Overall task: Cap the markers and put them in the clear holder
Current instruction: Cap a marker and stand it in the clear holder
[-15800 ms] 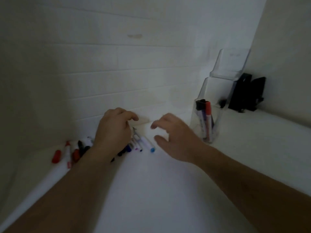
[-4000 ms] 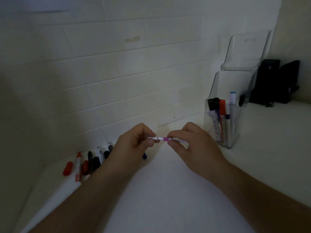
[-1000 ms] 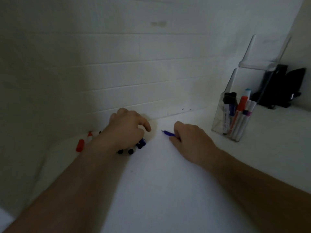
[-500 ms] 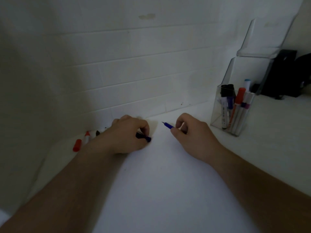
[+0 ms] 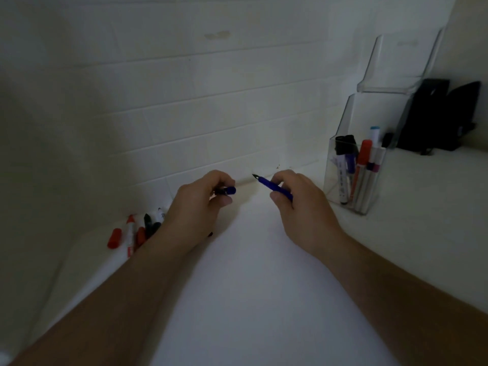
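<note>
My right hand (image 5: 298, 204) grips an uncapped blue marker (image 5: 269, 186), its dark tip pointing up and left. My left hand (image 5: 200, 207) pinches a blue cap (image 5: 229, 191) a short way left of that tip, and the two are apart. The clear holder (image 5: 353, 180) stands at the right against the wall with several capped markers upright inside. A red cap (image 5: 114, 238) and a cluster of red and black markers (image 5: 142, 228) lie on the white counter by the wall, partly hidden behind my left wrist.
A taller clear tiered section (image 5: 401, 70) rises behind the holder. Black objects (image 5: 438, 114) stand at the far right on the counter. A white tiled wall (image 5: 184, 114) runs close behind my hands.
Both hands have lifted off the counter and come closer together. The left hand has taken the blue cap from the pile, and the right has raised the blue marker.
</note>
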`<state>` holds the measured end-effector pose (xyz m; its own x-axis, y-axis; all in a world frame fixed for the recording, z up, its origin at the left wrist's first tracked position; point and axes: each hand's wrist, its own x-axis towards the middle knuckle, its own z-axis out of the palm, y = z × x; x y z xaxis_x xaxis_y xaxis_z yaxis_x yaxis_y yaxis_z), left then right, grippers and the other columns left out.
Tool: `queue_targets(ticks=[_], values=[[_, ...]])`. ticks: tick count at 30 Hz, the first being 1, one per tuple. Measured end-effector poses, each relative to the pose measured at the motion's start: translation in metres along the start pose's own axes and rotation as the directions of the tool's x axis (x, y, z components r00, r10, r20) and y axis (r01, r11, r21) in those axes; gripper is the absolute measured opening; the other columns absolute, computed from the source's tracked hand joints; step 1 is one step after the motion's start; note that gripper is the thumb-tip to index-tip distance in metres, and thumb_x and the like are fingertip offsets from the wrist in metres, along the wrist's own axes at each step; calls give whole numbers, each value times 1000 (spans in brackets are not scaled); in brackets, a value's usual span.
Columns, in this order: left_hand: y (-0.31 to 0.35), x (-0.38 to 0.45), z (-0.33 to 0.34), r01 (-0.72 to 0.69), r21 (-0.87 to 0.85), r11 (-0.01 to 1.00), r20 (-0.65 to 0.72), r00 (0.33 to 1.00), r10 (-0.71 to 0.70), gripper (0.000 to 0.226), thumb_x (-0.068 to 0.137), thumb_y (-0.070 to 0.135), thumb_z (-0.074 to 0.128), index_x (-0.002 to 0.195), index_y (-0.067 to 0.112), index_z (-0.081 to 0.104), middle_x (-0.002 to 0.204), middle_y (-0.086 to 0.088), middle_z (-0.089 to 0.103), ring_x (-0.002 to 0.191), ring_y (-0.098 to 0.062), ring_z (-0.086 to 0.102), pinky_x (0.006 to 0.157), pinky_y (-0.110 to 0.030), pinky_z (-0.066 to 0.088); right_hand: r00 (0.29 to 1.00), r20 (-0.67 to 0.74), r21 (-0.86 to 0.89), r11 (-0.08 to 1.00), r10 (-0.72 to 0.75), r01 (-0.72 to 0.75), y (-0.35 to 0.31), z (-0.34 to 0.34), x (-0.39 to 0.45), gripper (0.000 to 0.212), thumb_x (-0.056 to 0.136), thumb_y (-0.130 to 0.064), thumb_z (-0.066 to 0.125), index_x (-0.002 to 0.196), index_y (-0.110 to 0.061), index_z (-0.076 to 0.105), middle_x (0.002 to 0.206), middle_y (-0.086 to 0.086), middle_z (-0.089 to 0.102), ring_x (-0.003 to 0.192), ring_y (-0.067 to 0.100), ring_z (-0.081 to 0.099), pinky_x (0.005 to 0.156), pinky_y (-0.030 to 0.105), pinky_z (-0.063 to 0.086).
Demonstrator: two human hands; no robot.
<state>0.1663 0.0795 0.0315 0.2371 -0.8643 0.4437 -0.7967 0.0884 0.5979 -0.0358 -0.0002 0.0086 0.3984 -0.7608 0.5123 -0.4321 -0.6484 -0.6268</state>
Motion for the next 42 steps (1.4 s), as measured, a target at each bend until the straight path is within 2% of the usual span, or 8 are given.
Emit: queue_targets(ticks=[6,11,20,24,28,34,38,42], values=[[-2,-1,2,65,-160,985,-3,998,-66,32,90,2,66,89,32,55,106,21,72,99,0,67,85,-38,59,981,-9,-97,977,-191,190,-8,-1,-2,17,97,-21,64,109,-33,60,94,-12,50,80,8,48,67,18,37],[0,-3,3,-3,-98,995,2,1000,3,31,91,5,68,90,33,55,103,24,71,101,5,64,81,-16,51,970,5,-131,962,-241,240,-10,3,-5,19,97,-25,64,115,-32,64,97,-11,54,85,14,53,71,30,46],[4,-2,0,-165,114,980,13,986,164,24,87,14,74,97,36,71,87,33,62,92,15,53,79,-1,34,965,21,-282,925,-260,255,-6,1,-5,19,95,-25,66,113,-27,71,91,-5,56,73,19,55,58,34,46],[4,-1,1,-235,100,967,-2,972,237,26,87,21,75,107,38,74,93,32,63,94,12,55,84,-3,35,967,43,-261,932,-250,253,-8,2,-6,16,97,-30,63,110,-27,72,86,-7,56,72,16,54,58,34,44],[7,-3,3,-199,53,979,137,972,190,25,93,29,67,113,43,68,97,22,67,91,0,60,81,-18,46,961,103,-204,940,-256,272,-9,2,-5,20,101,-39,54,103,-26,70,80,-9,55,74,12,51,64,31,41],[13,-4,3,-131,44,990,213,970,119,14,100,23,53,98,33,62,91,15,60,87,0,52,71,-20,39,962,123,-153,953,-243,260,-11,4,-4,22,100,-41,57,101,-25,70,79,-8,62,74,10,52,69,29,41],[12,-5,3,-99,-34,995,178,979,103,19,100,18,52,94,35,61,92,14,60,88,-5,54,73,-23,42,968,131,-121,966,-214,229,-13,1,-3,19,99,-41,60,103,-25,71,77,-11,61,72,7,51,65,15,35],[18,-3,3,-171,13,985,120,978,169,19,97,13,56,92,31,60,91,12,59,88,-5,54,72,-21,39,972,96,-101,969,-216,225,-18,1,-5,16,99,-39,61,100,-25,70,76,-8,62,69,9,52,65,15,37]])
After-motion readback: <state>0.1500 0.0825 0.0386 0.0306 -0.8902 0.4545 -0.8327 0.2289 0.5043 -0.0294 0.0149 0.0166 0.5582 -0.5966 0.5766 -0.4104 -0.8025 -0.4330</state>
